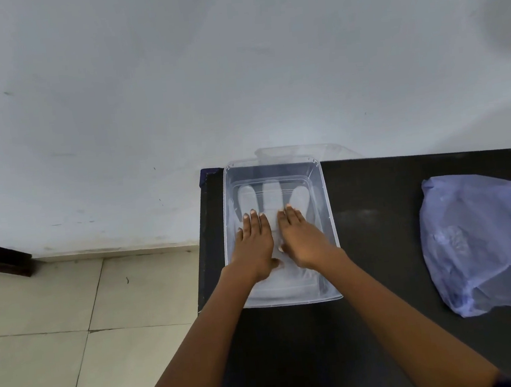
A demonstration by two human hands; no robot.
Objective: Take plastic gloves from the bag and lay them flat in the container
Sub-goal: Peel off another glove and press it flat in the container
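Note:
A clear plastic container (329, 217) stands at the left end of a black table. A translucent plastic glove (272, 196) lies flat on its bottom, fingers pointing away from me. My left hand (255, 245) and my right hand (301, 239) rest palm-down side by side on the glove, fingers stretched out flat, holding nothing. The glove's middle is hidden under my hands. A crumpled blue plastic bag (486, 241) lies on the table far to the right, apart from both hands.
The black table (374, 199) ends just left of the container, with tiled floor (72, 323) below. A clear lid (303, 152) leans behind the container against the white wall (235, 69).

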